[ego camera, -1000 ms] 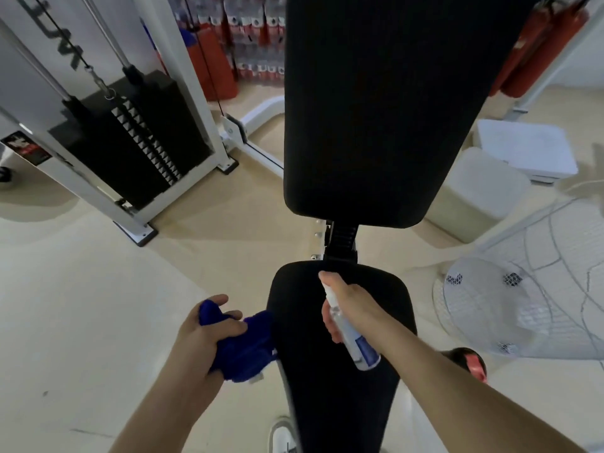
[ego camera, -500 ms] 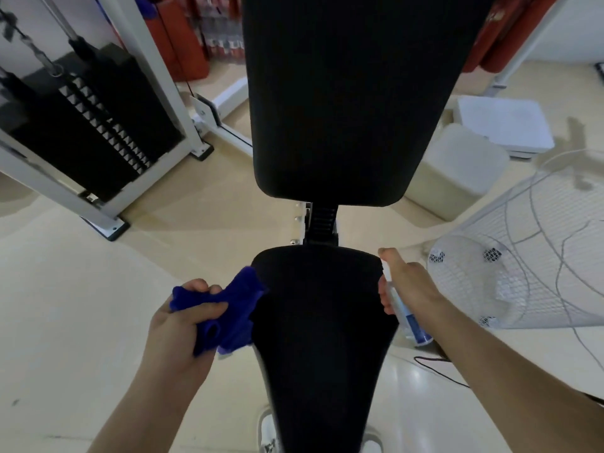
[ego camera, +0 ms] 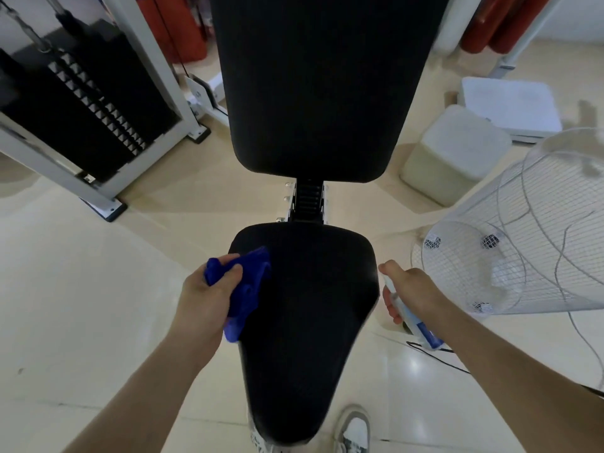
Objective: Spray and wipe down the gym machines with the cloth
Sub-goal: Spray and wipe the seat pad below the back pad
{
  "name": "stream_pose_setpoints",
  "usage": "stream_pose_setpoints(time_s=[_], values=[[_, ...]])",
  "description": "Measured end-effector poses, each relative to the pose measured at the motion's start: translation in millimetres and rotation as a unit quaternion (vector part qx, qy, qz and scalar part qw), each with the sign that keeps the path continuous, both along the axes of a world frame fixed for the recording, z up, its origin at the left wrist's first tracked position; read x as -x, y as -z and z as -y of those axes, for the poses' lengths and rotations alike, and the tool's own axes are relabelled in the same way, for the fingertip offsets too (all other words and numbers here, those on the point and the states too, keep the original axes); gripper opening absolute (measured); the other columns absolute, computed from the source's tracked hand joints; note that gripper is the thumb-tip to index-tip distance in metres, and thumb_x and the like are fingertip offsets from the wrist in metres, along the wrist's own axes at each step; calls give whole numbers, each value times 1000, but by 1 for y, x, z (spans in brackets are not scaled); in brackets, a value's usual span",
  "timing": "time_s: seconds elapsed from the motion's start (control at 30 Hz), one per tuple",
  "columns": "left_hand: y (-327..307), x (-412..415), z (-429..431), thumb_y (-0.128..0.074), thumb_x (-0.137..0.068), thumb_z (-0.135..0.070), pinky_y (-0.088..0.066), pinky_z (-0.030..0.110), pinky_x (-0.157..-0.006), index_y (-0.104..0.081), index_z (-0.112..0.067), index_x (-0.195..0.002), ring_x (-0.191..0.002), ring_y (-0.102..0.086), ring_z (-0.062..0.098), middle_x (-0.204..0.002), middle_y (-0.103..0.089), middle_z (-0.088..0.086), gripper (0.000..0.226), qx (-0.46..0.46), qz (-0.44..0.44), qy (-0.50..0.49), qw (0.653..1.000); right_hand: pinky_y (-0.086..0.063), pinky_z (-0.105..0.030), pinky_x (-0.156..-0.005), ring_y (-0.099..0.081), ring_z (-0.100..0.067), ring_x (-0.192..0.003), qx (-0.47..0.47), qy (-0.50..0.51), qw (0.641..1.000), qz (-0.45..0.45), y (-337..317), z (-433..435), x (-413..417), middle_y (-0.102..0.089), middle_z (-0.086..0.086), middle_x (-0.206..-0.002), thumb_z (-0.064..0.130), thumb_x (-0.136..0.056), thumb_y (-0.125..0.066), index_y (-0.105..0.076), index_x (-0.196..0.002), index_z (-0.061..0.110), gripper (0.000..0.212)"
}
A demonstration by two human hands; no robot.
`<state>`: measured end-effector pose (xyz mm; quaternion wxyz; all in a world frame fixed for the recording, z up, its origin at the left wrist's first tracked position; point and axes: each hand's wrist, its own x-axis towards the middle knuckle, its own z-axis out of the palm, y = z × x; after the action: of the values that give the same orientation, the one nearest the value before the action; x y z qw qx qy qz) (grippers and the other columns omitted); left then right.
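— Since half a second ago, the left hand has carried the blue cloth onto the left edge of the seat pad, and the right hand has drawn the spray bottle just off the right edge.

— How are the hands set?

— Apart, one either side of the pad at centre frame: left fist bunched round the cloth, right fingers wrapped round the bottle.

— How will the cloth handle?

— Probably soft, light and limp; a wadded palm grip, pressed flat, should suit wiping.
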<state>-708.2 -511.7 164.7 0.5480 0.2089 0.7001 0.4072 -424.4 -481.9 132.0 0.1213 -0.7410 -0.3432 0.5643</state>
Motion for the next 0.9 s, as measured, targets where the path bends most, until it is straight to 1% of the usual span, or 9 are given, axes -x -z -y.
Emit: stream_pose_setpoints(time_s=[0.07, 0.17, 0.3, 0.37, 0.43, 0.57, 0.7, 0.8, 0.9], values=[[3, -6, 10, -60, -94, -14, -56, 47, -86, -71, -22, -100, -87, -69, 30, -94, -74, 11, 15, 15, -30, 27, 999, -43, -31, -54, -47, -20, -42, 11, -27, 999, -33, -2, 8, -1, -54, -12, -52, 43, -88, -51, -53, -58, 3, 50], [2, -11, 27, -62, -93, -15, -57, 46, -83, -72, -25, -95, -85, -69, 29, -95, -74, 11, 14, 20, -45, 24, 998, -47, -32, -59, -50, -19, -45, 39, -147, 987, -53, -7, 22, 6, -54, -8, -48, 53, -91, -51, -53, -54, 5, 61], [-5, -7, 47, -62, -93, -12, -57, 45, -81, -70, -20, -96, -85, -68, 28, -93, -73, 10, 12, 15, -26, -49, 998, -51, -34, -68, -56, -18, -47, 46, -305, 951, -28, -8, 40, 19, -59, -6, -49, 63, -85, -47, -56, -50, 9, 65], [-10, -3, 62, -61, -93, -10, -57, 45, -83, -69, -16, -99, -87, -68, 28, -96, -73, 12, 11, 17, -11, -86, 996, -51, -32, -67, -56, -17, -48, 42, -359, 932, -32, -12, 52, 26, -60, -5, -49, 62, -84, -47, -56, -50, 10, 63], [-13, -1, 76, -61, -92, -9, -57, 46, -83, -70, -16, -97, -88, -69, 30, -96, -73, 12, 11, 23, -4, -104, 994, -50, -30, -63, -57, -18, -50, 40, -376, 924, -53, -16, 62, 30, -59, -6, -51, 58, -86, -48, -56, -51, 9, 61], [-20, -8, 106, -61, -91, -8, -58, 45, -78, -70, -16, -97, -88, -69, 33, -92, -74, 11, 14, 29, 5, -139, 990, -51, -32, -62, -58, -24, -55, 33, -389, 916, -93, -26, 89, 41, -61, -14, -59, 68, -73, -46, -58, -54, 7, 65], [-34, -20, 126, -60, -89, -2, -57, 34, -64, -67, -11, -99, -79, -70, 25, -91, -73, 11, 16, 12, 62, -189, 980, -53, -36, -66, -56, -20, -50, 10, -409, 910, -66, -34, 115, 50, -59, -5, -50, 57, -82, -47, -57, -53, 11, 56], [-44, -24, 136, -58, -86, 3, -57, 32, -62, -65, -11, -101, -75, -69, 22, -90, -72, 9, 22, 0, 107, -241, 965, -52, -36, -64, -54, -18, -49, 10, -348, 934, -79, -40, 128, 51, -57, -3, -50, 47, -89, -47, -56, -54, 10, 51], [-51, -23, 151, -51, -79, 8, -56, 33, -62, -63, -10, -108, -82, -68, 27, -99, -69, 10, 36, -17, 153, -311, 938, -50, -29, -61, -53, -17, -47, 20, -305, 947, -99, -47, 138, 55, -58, -8, -52, 54, -92, -45, -56, -52, 9, 61]])
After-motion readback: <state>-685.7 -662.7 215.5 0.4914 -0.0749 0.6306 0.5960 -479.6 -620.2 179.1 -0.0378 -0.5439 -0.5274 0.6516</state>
